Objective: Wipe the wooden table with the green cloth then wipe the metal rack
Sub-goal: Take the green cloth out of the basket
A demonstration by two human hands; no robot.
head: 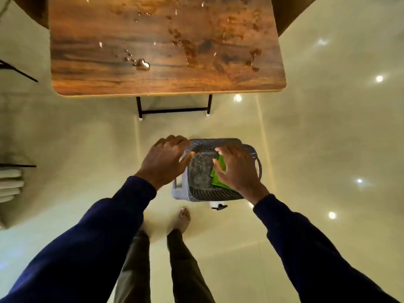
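Note:
The wooden table [153, 51] stands ahead of me, its top spotted with water drops and wet patches. Below it, over the floor, a pale plastic basket [183, 189] holds a dark metal rack [201, 171]. My left hand [166, 162] grips the basket's left rim, thumb over the edge. On the right side of the rack lies the folded green cloth [218, 173], and my right hand [238, 169] holds it down with curled fingers; most of the cloth is hidden under that hand.
The table's black metal legs [175, 110] stand just beyond the basket. A white spray bottle [216, 205] peeks out under the basket's near edge. My bare foot [182, 219] is on the glossy tiled floor. Folded white items [11, 184] lie at the left.

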